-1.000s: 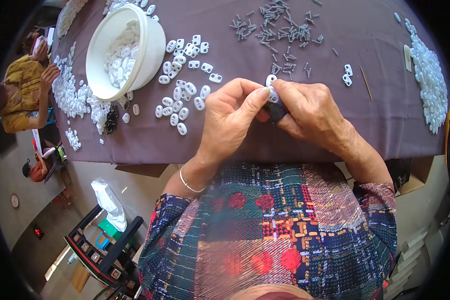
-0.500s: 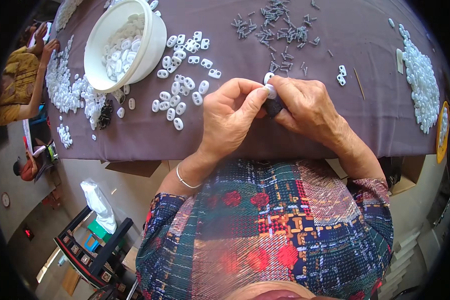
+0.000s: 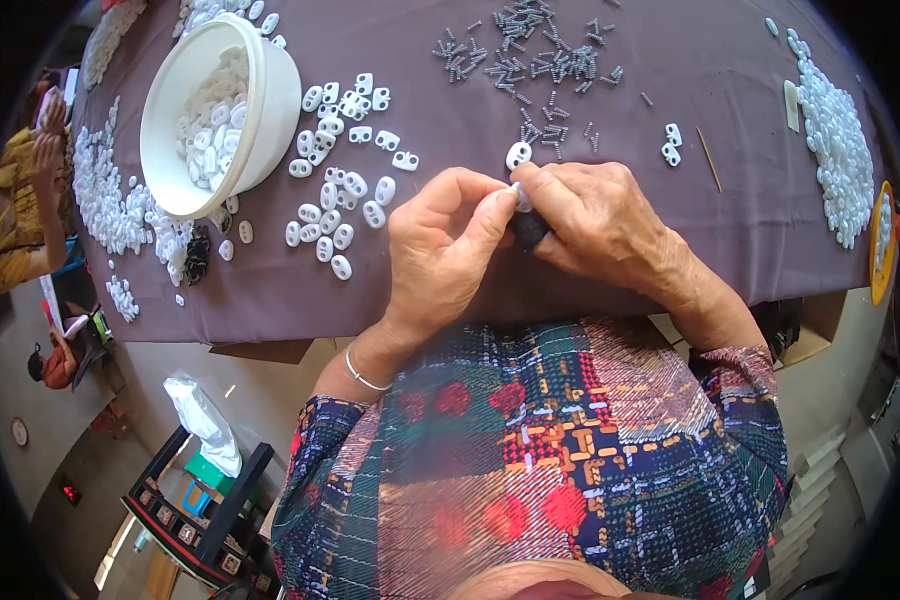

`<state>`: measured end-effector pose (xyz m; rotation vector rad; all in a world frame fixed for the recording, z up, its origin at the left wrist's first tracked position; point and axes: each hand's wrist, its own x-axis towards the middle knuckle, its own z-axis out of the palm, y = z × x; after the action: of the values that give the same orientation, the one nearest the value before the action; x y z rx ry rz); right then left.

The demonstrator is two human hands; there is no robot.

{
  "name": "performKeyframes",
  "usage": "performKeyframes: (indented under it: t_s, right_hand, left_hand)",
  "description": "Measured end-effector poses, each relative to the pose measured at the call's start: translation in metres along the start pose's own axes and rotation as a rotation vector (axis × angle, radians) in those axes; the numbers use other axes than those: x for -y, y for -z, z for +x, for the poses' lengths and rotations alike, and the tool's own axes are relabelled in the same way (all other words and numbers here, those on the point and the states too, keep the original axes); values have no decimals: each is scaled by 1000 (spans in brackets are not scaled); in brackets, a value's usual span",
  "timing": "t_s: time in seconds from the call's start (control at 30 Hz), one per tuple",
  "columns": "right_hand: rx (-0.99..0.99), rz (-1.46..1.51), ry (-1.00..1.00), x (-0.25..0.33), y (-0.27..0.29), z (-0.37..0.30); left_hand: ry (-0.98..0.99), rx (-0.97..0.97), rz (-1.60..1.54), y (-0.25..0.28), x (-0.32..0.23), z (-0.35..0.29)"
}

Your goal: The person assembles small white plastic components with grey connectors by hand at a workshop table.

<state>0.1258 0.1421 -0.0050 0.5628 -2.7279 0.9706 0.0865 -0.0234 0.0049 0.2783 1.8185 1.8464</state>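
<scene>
My left hand (image 3: 445, 250) and my right hand (image 3: 605, 220) meet over the cloth-covered table, fingertips pinched together. Between them is a small white plastic piece (image 3: 521, 198), mostly covered by the fingers; it resembles the two-hole cord locks around it. A black wrap (image 3: 531, 230) shows at the fingers of my right hand. Just beyond the fingertips sits one white oval cord lock (image 3: 518, 154) with two dark holes. Several similar cord locks (image 3: 342, 236) lie in a loose group to the left. Small metal springs (image 3: 555, 65) are scattered farther off.
A white tub (image 3: 280, 110) of white pieces stands at the left beside a spread of small white parts (image 3: 110, 190). More white parts (image 3: 836, 150) are heaped at the right near a thin wooden stick (image 3: 709, 158) and two cord locks (image 3: 672, 145). Another person (image 3: 30, 190) sits far left.
The view has shifted slightly, so the table's things appear farther left. My joined hands have drawn a little nearer to me, away from the cord lock beyond the fingertips. Both stay pinched.
</scene>
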Motion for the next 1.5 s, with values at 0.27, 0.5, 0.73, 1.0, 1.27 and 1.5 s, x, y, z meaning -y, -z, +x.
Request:
performKeyframes:
  t_s: [0.27,0.5,0.73,1.0,1.27,1.5]
  right_hand:
    - [-15,32,-7,1,-4,-1]
    - [-64,127,-30,-1,2,-1]
    - [-68,100,6,-3,1,-1]
    - [-39,88,-3,-2,1,0]
    - [-64,228,2,-1,14,6]
    - [-54,213,153,22,51,9]
  left_hand:
    - [35,10,17,2,-4,1]
    - [37,-14,-26,1,-5,2]
    - [36,20,-9,0,-8,4]
    - [36,3,-53,-1,-6,4]
    - [-266,-165,102,24,-29,-11]
    - [-665,-748,537,96,-55,13]
